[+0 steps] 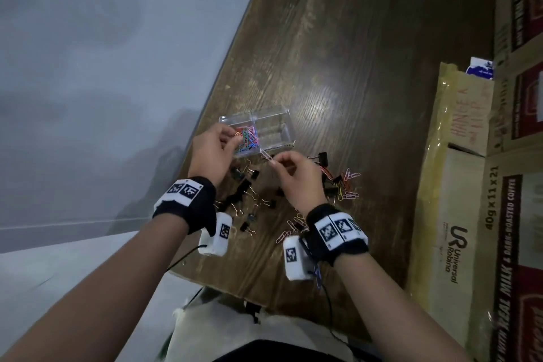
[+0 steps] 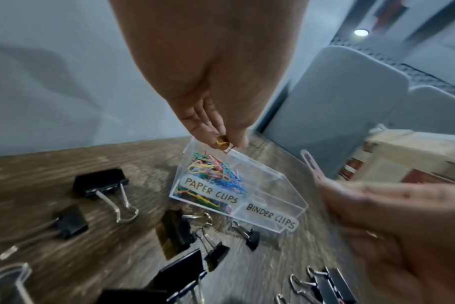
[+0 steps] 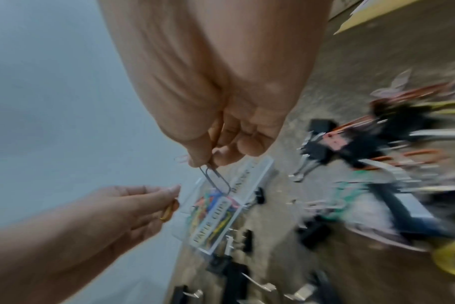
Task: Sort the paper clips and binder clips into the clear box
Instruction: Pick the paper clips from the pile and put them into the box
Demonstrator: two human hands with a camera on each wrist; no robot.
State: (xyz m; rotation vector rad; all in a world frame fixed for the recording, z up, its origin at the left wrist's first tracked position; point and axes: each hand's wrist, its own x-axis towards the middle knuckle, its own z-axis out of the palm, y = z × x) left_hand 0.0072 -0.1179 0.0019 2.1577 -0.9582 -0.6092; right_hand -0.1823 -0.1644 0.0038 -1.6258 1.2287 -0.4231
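The left hand [image 1: 212, 150] pinches a small yellow-orange paper clip [image 2: 222, 142] between thumb and fingertips, just above the clear box [image 1: 271, 122]; the right hand [image 1: 293, 176] pinches a pale pink paper clip [image 2: 309, 161] by one end, its wire loop pointing toward the box's near edge. The box is hard transparent plastic, rectangular, split by thin walls; the compartment labelled PAPER CLIPS holds a tangle of bright coloured wire clips [image 2: 216, 170]; the one labelled BINDER CLIPS looks bare, though glare blurs it. Black binder clips [image 2: 101, 183] with silver wire handles lie scattered on the dark, grainy wooden table [image 1: 367, 38], near the box and under both wrists; more coloured paper clips [image 1: 348, 185] lie right of the right hand. Cardboard cartons [image 1: 458, 214] stand along the table's right side; a plain grey wall [image 1: 102, 38] runs along its left.
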